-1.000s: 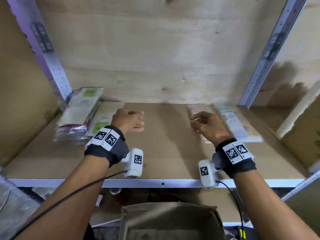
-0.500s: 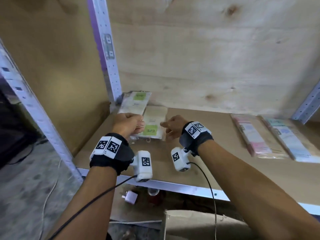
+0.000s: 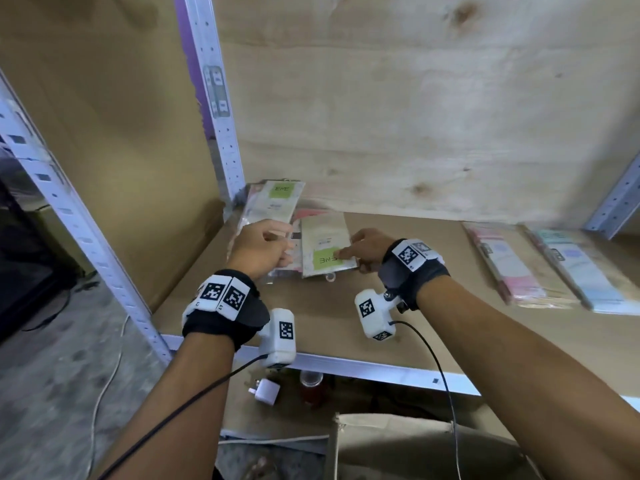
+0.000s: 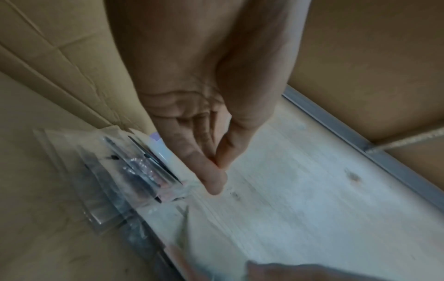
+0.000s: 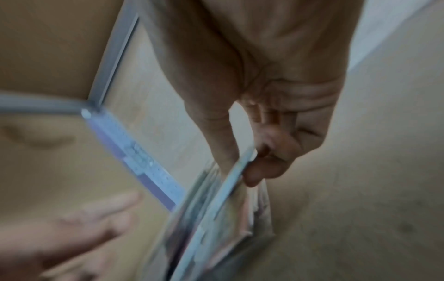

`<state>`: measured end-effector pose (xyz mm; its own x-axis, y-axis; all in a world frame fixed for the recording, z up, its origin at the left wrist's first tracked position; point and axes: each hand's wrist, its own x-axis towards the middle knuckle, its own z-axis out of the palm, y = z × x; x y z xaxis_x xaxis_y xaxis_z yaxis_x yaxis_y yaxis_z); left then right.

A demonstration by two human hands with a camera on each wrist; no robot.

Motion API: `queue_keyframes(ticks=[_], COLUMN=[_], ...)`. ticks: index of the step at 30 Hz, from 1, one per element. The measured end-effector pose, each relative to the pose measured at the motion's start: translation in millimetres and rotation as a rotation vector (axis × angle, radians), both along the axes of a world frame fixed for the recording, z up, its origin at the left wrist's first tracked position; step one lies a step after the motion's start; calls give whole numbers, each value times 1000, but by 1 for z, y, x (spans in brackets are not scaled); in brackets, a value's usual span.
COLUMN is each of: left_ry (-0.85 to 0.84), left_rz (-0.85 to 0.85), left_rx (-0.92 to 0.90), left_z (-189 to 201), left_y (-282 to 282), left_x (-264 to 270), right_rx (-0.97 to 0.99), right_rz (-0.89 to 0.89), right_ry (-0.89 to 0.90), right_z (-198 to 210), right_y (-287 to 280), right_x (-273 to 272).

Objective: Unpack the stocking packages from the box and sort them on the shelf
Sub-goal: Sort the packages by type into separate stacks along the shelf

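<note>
A beige stocking package with a green label point(image 3: 323, 242) tops a small pile at the shelf's back left. My right hand point(image 3: 363, 252) pinches its right edge, and the right wrist view shows thumb and fingers clamped on that package point(image 5: 230, 182). My left hand point(image 3: 265, 247) is at the pile's left side, its thumb and forefinger pressed together on the clear-wrapped packages point(image 4: 134, 171). Another green-label package point(image 3: 277, 202) leans in the corner. The cardboard box point(image 3: 415, 445) sits below the shelf's front edge.
A pink stack point(image 3: 502, 268) and a blue stack point(image 3: 581, 275) of packages lie on the shelf point(image 3: 381, 323) at the right. A metal upright point(image 3: 214, 98) stands behind the left pile. A white plug adapter point(image 3: 265, 391) and a small jar point(image 3: 311, 386) sit on the lower level.
My right hand left the pink stack on the right, crossed to the left pile and took hold of the green-label package. The head view swung left. My left hand stayed at the pile.
</note>
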<state>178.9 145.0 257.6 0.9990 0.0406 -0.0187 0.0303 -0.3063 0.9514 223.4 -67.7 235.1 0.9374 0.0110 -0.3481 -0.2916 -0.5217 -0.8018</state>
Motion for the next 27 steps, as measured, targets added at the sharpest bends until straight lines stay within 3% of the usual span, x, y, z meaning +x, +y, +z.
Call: queue_keyframes(ticks=[3,6,11,15,18,21,24,27], left_ry=[-107,-189,-464,-601,-594,-537,-377,-145], left_rz=[-173,-250,-175,-192,-282,-344,-342,-270], left_rx=[322,542,480,345,215,97,-93,-282], left_z=[0,-1,8,18,19,12,-1,-18], left_y=[-17,-38,-78,-109,-134,-158,-175,-185], left_x=[0,-2,-10,-17,-16,-10,-5,-2], right_rx=[444,612,785,926,880,675,449,242], right_rz=[-118,-136,-181,-200,-220,-255,-267,-131], right_ry=[-30,-35,-9,-89,-152,-226,-304,-340], right_z=[14,34,58,63,56,37,16,-2], right_y=[-22,-44,-83,-117,-140,-161,-178,-192], right_x=[-27,-50,-78,-93,-103,-110,-113,-115])
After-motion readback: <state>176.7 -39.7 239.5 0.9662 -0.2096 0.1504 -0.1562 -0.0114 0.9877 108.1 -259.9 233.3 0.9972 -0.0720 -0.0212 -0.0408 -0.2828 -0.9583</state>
